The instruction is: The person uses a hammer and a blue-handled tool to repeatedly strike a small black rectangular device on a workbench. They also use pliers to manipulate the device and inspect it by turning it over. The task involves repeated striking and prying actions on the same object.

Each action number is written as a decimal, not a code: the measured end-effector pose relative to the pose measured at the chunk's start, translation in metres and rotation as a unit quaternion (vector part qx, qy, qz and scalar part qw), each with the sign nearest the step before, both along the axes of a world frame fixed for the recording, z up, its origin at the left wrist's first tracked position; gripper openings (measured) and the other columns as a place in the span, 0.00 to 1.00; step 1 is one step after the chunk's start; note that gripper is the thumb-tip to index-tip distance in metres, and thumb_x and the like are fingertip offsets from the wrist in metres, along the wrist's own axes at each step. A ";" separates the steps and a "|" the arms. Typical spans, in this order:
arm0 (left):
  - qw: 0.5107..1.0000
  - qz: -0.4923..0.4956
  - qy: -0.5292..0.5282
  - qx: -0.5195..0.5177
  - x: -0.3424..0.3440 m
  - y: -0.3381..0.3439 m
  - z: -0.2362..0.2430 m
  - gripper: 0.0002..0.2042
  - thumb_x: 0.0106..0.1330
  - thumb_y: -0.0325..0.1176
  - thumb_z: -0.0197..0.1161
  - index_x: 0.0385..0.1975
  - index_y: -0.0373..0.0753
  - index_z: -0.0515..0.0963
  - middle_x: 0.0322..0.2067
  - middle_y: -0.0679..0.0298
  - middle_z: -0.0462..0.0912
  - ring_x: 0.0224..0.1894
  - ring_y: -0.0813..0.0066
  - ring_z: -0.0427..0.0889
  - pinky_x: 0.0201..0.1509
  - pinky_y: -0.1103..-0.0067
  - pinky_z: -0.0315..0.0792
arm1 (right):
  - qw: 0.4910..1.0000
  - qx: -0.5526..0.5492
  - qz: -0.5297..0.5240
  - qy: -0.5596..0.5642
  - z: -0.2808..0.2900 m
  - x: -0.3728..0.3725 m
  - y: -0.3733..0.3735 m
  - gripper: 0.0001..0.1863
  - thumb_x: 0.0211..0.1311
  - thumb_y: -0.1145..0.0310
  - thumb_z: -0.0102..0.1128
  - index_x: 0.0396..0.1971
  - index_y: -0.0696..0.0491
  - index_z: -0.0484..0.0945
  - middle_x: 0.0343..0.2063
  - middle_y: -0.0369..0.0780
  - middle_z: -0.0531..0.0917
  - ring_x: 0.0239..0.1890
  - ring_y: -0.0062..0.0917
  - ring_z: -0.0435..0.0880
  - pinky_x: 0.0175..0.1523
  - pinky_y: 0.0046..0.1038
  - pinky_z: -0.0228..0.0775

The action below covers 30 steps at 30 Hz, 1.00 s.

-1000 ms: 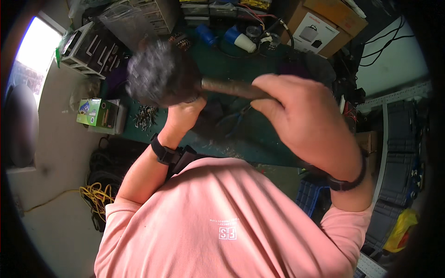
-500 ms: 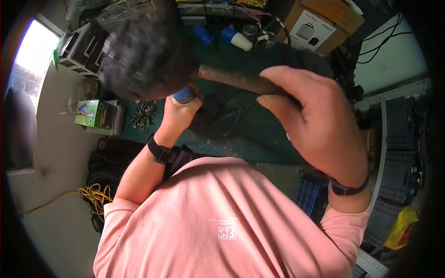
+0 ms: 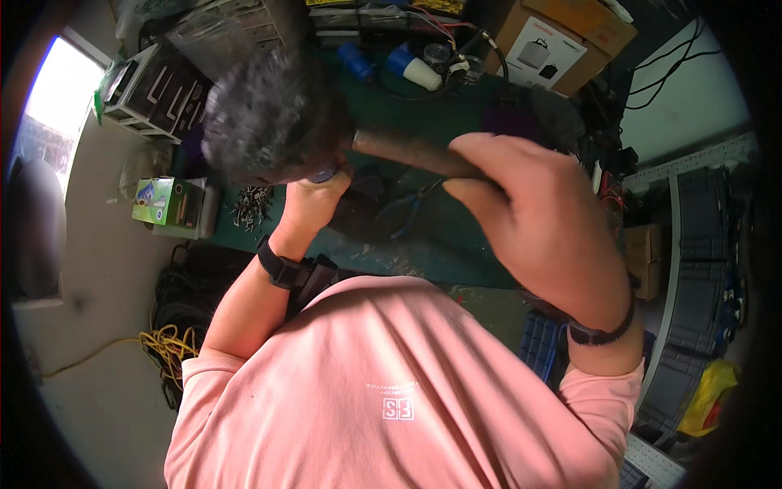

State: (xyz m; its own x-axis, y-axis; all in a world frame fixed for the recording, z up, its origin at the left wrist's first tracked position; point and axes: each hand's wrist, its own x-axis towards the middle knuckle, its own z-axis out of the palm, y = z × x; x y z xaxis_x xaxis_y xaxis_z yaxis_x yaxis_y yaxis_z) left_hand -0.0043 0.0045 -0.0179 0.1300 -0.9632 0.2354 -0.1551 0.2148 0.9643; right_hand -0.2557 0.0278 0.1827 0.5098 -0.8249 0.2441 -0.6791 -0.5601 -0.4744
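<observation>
My right hand (image 3: 546, 220) is closed around a brown, wood-like rod (image 3: 407, 152) that points left across the bench. The rod's left end meets the edge of a dark-haired head (image 3: 273, 122), so anything past it is hidden. My left hand (image 3: 314, 204) is wrapped round a blue cylindrical piece (image 3: 323, 174), mostly covered by the head and my fingers. Between my hands, blue-handled pliers (image 3: 407, 213) lie on the green bench top (image 3: 464, 244). A pile of small screws (image 3: 253, 208) lies left of my left hand.
A green-and-white box (image 3: 167, 201) and a drawer cabinet (image 3: 159, 90) stand at the left. Blue plugs (image 3: 414, 68) lie at the back, beside a cardboard box (image 3: 562, 45). Grey bins (image 3: 702, 220) line the right; yellow cable (image 3: 169, 346) hangs at lower left.
The head has shifted slightly right and down, covering more of the blue piece. My right hand and the rod have moved slightly left and down. My left hand has hardly moved.
</observation>
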 end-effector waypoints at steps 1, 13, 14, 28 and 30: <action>1.000 0.001 0.008 -0.012 -0.002 0.002 0.001 0.07 0.56 0.25 0.64 0.35 0.35 0.79 0.29 0.66 0.79 0.32 0.76 0.76 0.39 0.76 0.72 | 1.000 0.007 0.004 0.013 -0.011 0.001 -0.003 0.13 0.57 0.74 0.66 0.43 0.60 0.79 0.31 0.49 0.82 0.32 0.45 0.81 0.37 0.32 0.72; 0.999 -0.005 -0.032 -0.008 -0.003 0.003 0.003 0.08 0.54 0.24 0.64 0.34 0.34 0.79 0.30 0.64 0.81 0.34 0.74 0.77 0.41 0.75 0.72 | 1.000 -0.008 0.010 -0.007 -0.016 0.000 0.000 0.08 0.59 0.69 0.63 0.35 0.55 0.76 0.26 0.46 0.80 0.28 0.45 0.81 0.31 0.40 0.72; 1.000 0.001 -0.018 -0.004 -0.004 0.004 0.007 0.07 0.54 0.24 0.64 0.33 0.34 0.79 0.30 0.64 0.81 0.34 0.74 0.78 0.41 0.75 0.72 | 1.000 0.004 0.003 -0.019 -0.014 0.000 0.001 0.09 0.59 0.72 0.64 0.38 0.57 0.77 0.28 0.47 0.80 0.30 0.45 0.81 0.33 0.38 0.71; 0.997 -0.072 0.020 0.025 0.004 -0.001 0.019 0.05 0.56 0.23 0.60 0.24 0.38 0.71 0.24 0.71 0.71 0.29 0.83 0.68 0.34 0.81 0.64 | 0.979 -0.011 -0.191 0.070 -0.095 -0.065 -0.037 0.11 0.61 0.62 0.62 0.38 0.53 0.81 0.34 0.48 0.83 0.38 0.47 0.82 0.41 0.43 0.73; 0.996 -0.079 0.007 0.027 0.007 -0.002 0.019 0.05 0.57 0.23 0.60 0.24 0.39 0.70 0.25 0.71 0.71 0.29 0.82 0.68 0.34 0.82 0.63 | 0.970 0.027 -0.230 0.071 -0.108 -0.074 -0.040 0.12 0.61 0.62 0.62 0.40 0.53 0.82 0.35 0.48 0.84 0.39 0.48 0.82 0.42 0.42 0.73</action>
